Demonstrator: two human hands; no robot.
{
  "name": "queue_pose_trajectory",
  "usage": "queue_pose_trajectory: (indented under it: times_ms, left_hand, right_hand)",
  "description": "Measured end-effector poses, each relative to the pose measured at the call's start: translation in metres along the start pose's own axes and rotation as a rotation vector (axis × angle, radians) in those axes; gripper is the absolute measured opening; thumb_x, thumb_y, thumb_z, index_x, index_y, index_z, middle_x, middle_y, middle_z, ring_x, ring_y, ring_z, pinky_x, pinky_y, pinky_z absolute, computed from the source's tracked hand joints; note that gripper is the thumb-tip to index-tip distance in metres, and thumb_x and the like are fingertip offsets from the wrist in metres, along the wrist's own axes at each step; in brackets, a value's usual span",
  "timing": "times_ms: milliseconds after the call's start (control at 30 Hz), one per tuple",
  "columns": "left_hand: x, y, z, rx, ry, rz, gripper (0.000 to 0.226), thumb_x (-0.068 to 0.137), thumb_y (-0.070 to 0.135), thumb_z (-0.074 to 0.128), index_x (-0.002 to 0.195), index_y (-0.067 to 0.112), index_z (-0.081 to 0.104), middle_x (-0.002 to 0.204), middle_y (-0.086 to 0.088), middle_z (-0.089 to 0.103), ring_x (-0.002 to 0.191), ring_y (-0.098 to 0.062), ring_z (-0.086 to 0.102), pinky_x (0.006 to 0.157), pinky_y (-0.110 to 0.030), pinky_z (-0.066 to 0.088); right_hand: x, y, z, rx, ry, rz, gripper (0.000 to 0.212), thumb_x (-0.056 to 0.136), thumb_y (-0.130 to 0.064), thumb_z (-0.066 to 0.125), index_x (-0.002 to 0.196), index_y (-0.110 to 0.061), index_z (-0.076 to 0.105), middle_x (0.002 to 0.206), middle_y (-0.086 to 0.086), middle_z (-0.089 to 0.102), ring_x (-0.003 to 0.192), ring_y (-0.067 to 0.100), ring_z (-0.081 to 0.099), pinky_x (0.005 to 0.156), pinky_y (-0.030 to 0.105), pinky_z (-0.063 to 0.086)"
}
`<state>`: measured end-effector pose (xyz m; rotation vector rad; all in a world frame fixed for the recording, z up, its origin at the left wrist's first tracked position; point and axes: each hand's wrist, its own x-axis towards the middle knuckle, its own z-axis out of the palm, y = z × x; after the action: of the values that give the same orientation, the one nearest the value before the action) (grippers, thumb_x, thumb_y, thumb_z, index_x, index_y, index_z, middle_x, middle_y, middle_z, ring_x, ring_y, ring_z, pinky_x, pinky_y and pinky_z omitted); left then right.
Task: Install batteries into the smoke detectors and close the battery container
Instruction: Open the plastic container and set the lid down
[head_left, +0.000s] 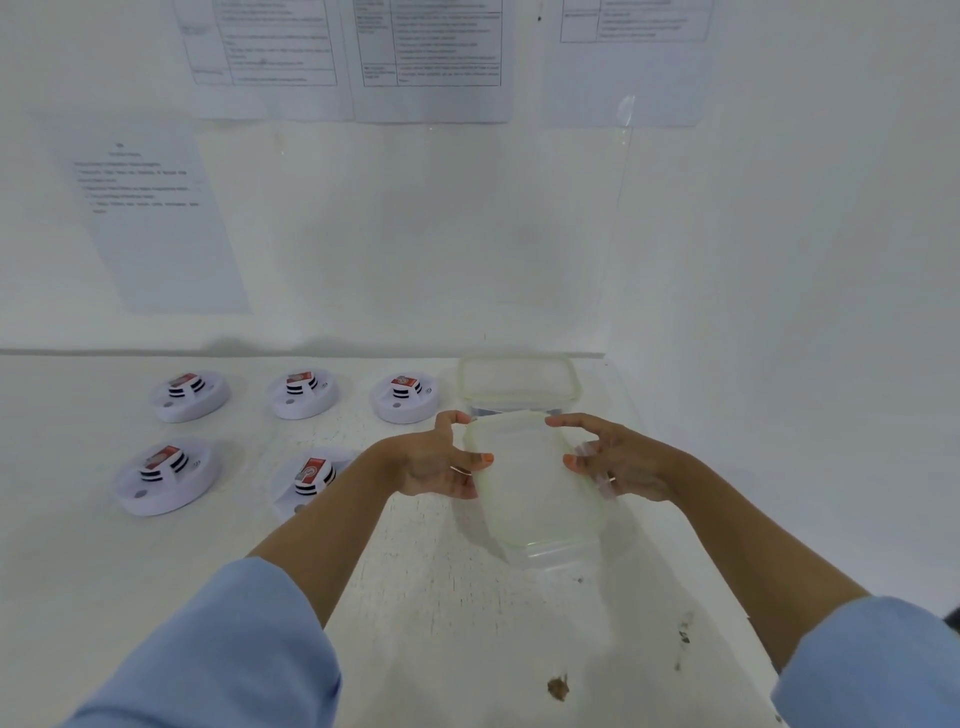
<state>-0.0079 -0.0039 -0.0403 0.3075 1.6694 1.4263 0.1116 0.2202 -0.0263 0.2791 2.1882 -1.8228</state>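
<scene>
I hold a translucent container lid (530, 483) with a green rim between my left hand (441, 462) and my right hand (618, 457), just above the table. Each hand grips one side of the lid. Behind it, against the wall, stands the clear battery container (517, 384), its top uncovered. Several white round smoke detectors lie on the left of the table, each with a red and white battery set in it; three form the back row (301, 392) and two the front row (166, 475). My left forearm covers part of the front right detector (311, 475).
The white table (441, 623) has brown stains near its front right (558, 687). A white wall closes the back and the right side. Printed sheets (156, 223) are taped to the back wall.
</scene>
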Motion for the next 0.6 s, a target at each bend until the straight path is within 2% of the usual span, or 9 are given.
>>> queue_pose_trajectory:
  times_ms: [167,267,333,400,467,533,600]
  left_hand:
    - [-0.003,0.001,0.001,-0.010,-0.013,-0.009,0.067,0.084,-0.001,0.061,0.134,0.022,0.023,0.119,-0.010,0.052,0.099,-0.029,0.060,0.078,-0.040,0.056]
    - [-0.004,0.006,0.000,0.007,-0.012,-0.033,0.071,0.082,-0.001,0.064,0.137,0.018,0.024,0.128,-0.015,0.050,0.108,-0.032,0.057,0.080,-0.042,0.056]
    - [-0.007,0.008,-0.001,0.005,-0.034,-0.064,0.070,0.082,0.000,0.064,0.137,0.020,0.025,0.129,-0.017,0.051,0.105,-0.032,0.059,0.076,-0.042,0.058]
    - [-0.010,0.007,-0.002,-0.019,-0.069,-0.081,0.065,0.084,-0.001,0.061,0.133,0.024,0.027,0.125,-0.017,0.053,0.097,-0.030,0.062,0.070,-0.039,0.060]
    - [-0.010,0.004,-0.001,-0.027,-0.077,-0.062,0.060,0.085,-0.004,0.058,0.128,0.025,0.029,0.120,-0.015,0.055,0.092,-0.028,0.062,0.069,-0.036,0.060]
    - [-0.009,0.002,0.000,-0.023,-0.068,-0.028,0.061,0.085,-0.007,0.057,0.127,0.025,0.029,0.117,-0.014,0.055,0.093,-0.027,0.061,0.069,-0.036,0.059]
    - [-0.009,0.000,0.001,-0.014,-0.072,-0.011,0.063,0.085,-0.007,0.057,0.129,0.026,0.026,0.118,-0.015,0.054,0.095,-0.028,0.059,0.072,-0.037,0.059]
  right_hand:
    - [-0.001,-0.003,0.002,-0.020,0.013,-0.011,0.048,0.085,-0.011,0.063,0.124,-0.036,0.051,0.060,-0.006,0.046,0.060,0.010,0.046,0.060,0.025,0.047]
    - [0.000,-0.003,0.002,-0.036,0.013,-0.008,0.049,0.085,-0.011,0.064,0.125,-0.036,0.050,0.059,-0.009,0.049,0.061,0.010,0.047,0.060,0.024,0.047]
    - [-0.001,-0.004,0.002,-0.041,0.006,-0.004,0.048,0.085,-0.010,0.063,0.124,-0.036,0.051,0.058,-0.010,0.051,0.060,0.010,0.047,0.060,0.024,0.047]
    - [-0.001,-0.004,0.002,-0.036,0.005,0.003,0.045,0.086,-0.009,0.063,0.121,-0.036,0.053,0.064,-0.007,0.050,0.062,0.011,0.047,0.063,0.025,0.047]
    - [0.000,-0.003,0.001,-0.031,-0.003,0.013,0.042,0.086,-0.010,0.063,0.117,-0.037,0.056,0.073,-0.001,0.047,0.074,0.016,0.045,0.074,0.031,0.046]
    - [0.000,-0.001,-0.001,-0.023,-0.020,0.027,0.040,0.086,-0.011,0.063,0.116,-0.036,0.057,0.080,0.003,0.047,0.083,0.022,0.044,0.080,0.037,0.045]
    - [0.001,-0.001,-0.002,-0.014,-0.033,0.031,0.040,0.086,-0.010,0.062,0.117,-0.035,0.056,0.083,0.004,0.048,0.087,0.023,0.046,0.082,0.038,0.046]
